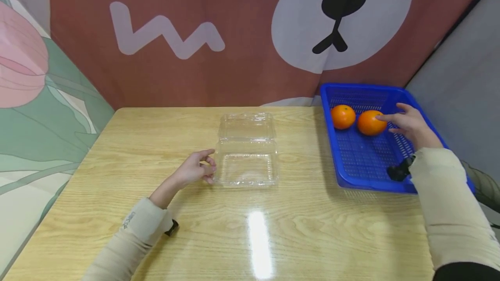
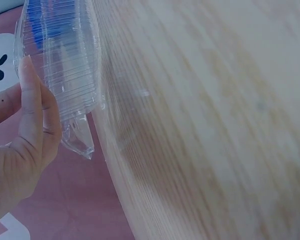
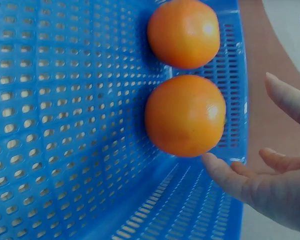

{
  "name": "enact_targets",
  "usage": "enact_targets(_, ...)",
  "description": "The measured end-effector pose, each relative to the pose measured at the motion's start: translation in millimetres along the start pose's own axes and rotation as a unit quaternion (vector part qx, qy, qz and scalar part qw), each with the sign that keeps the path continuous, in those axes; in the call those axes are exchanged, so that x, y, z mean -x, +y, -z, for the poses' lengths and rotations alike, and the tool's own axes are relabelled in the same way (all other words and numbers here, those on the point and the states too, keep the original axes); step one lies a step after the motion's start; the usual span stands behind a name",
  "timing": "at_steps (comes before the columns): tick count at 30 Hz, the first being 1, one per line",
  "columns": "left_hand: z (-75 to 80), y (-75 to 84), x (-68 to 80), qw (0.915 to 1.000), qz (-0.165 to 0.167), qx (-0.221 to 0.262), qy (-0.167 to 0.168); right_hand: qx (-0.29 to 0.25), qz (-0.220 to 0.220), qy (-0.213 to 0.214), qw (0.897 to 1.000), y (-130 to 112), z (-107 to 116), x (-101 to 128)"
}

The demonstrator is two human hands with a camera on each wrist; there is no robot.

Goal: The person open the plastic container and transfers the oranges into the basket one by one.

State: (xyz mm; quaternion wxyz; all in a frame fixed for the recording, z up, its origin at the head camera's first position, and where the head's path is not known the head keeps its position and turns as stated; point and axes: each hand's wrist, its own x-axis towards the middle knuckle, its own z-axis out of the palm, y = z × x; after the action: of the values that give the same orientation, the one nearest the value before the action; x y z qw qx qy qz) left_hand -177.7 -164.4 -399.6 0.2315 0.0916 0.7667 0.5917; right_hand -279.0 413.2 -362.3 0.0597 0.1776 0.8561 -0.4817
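Observation:
An open clear plastic clamshell box lies in the middle of the wooden table. My left hand rests beside its left edge, fingers loosely bent and touching the rim. The left wrist view shows those fingers lying against the ribbed clear box. My right hand reaches into a blue basket, one straight fingertip touching the nearer orange. A second orange sits just left of it. In the right wrist view the spread fingers stand beside the nearer orange, not closed round it.
The blue basket stands at the table's right back corner, holding only the two oranges, the farther orange against its wall. A brown cloth with a bear face hangs behind the table. A glare spot lies on the front of the tabletop.

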Motion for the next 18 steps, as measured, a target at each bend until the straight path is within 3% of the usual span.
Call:
enact_targets(6, 0.0, -1.1, 0.2, 1.0, 0.002, 0.004, -0.002, -0.018, 0.023, -0.018, 0.999, -35, -7, 39)
enact_targets(14, -0.7, -0.3, 0.6, 1.0, -0.001, 0.008, -0.001, -0.021, 0.034, -0.014, 0.999, -41, -7, 43)
enact_targets(15, -0.8, 0.0, 0.6, 1.0, -0.001, 0.008, 0.0, -0.022, 0.035, -0.014, 0.999, -38, -6, 37)
enact_targets(18, -0.9, 1.0, 1.0, 1.0, -0.001, 0.005, 0.001, -0.033, 0.034, -0.009, 0.999, -2, 5, -9)
